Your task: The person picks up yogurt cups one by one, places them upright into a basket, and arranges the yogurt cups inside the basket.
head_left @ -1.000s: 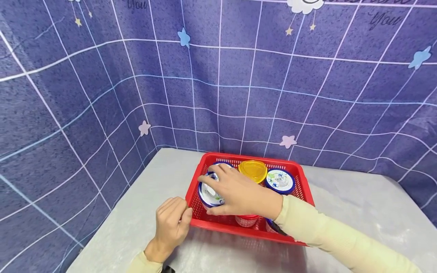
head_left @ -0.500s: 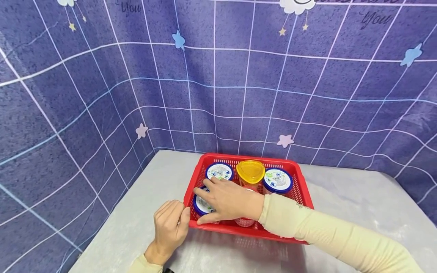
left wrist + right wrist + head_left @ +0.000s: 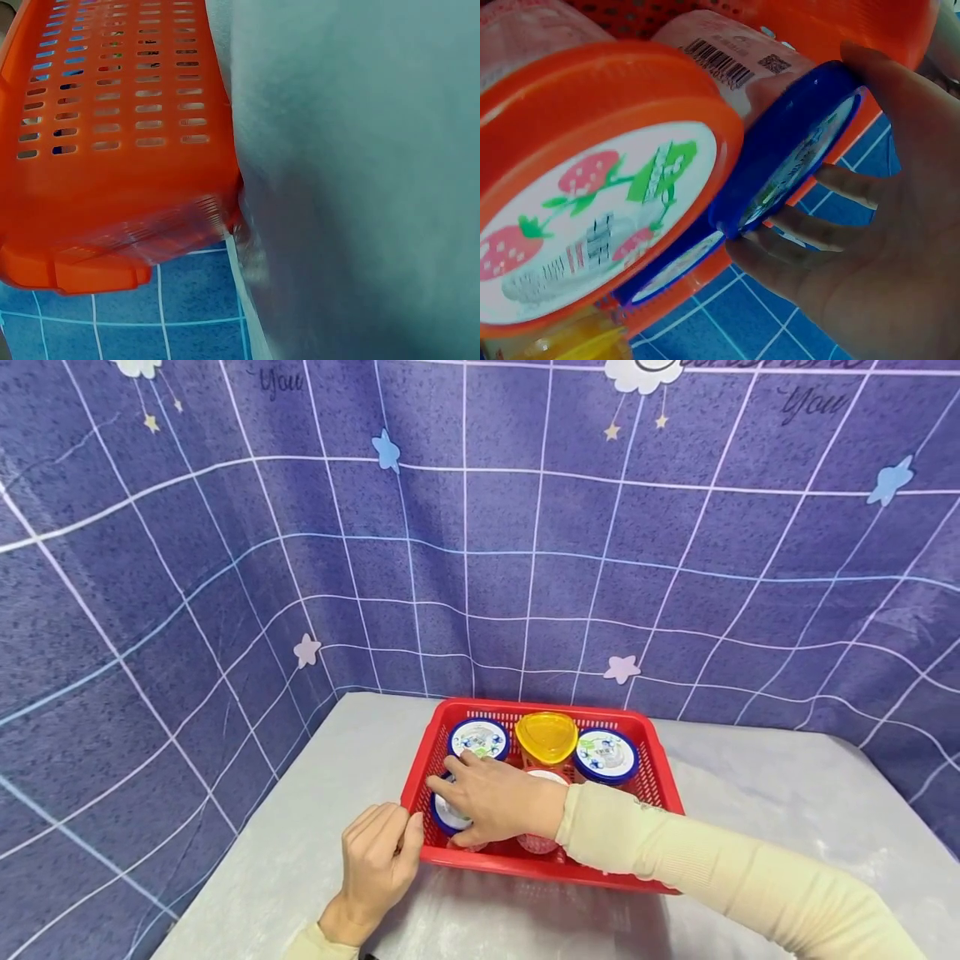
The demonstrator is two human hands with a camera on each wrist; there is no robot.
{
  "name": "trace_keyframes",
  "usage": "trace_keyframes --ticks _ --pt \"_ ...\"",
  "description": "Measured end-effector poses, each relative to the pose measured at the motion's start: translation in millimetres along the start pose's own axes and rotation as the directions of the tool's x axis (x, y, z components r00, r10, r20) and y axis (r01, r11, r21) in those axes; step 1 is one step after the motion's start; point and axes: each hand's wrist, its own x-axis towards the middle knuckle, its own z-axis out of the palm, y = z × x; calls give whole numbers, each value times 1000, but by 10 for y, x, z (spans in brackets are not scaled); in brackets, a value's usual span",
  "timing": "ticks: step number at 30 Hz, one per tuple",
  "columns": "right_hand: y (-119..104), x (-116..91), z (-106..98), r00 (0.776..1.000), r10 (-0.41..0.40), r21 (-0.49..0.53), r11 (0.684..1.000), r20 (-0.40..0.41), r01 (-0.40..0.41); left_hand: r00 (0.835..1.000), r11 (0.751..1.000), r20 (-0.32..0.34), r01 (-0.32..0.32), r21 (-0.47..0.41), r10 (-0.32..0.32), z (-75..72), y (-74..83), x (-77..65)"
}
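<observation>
My left hand [image 3: 381,860] grips the left front corner of a red plastic basket [image 3: 540,871], fingers curled at its rim. In the left wrist view the basket's slotted wall [image 3: 120,176] shows beside the grey tabletop. Inside the basket's left front corner, my right hand [image 3: 498,802] holds a jar with a blue lid [image 3: 447,817]. In the right wrist view, thumb and fingers spread around the blue lid [image 3: 799,146], and a barcode shows on the jar's side. Beside it stands a jar with a red strawberry-print lid [image 3: 592,217], mostly hidden by my hand in the head view.
Behind, in the basket, stand a blue-lidded jar [image 3: 478,737], a yellow-lidded container [image 3: 547,738] and another blue-lidded jar [image 3: 607,756]. My right forearm covers the basket's right front. A purple gridded cloth [image 3: 495,577] hangs behind the grey tabletop [image 3: 757,785].
My right hand has lowered the blue-lidded jar into the basket's left front corner, uncovering the back-left jar. The left hand keeps its grip on the basket. The head view has shifted slightly.
</observation>
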Motion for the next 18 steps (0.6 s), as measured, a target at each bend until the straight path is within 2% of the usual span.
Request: trace_keyframes --ticks 5,10,15,18 --pt "-45 12 43 1000 2 -13 1000 -7 -2 1000 1000 10 3 -6 -2 4 -11 -21" --pt "-117 -114 -38 998 56 25 998 -3 -56 1000 1000 22 20 2 -20 8 -10 -46" --pt "-119 -431 -255 985 124 89 990 -122 -114 997 999 55 47 18 -48 10 -12 -43" --pt "-55 -744 -341 957 179 158 977 -230 -145 996 999 82 42 13 -43 -1 -23 -27"
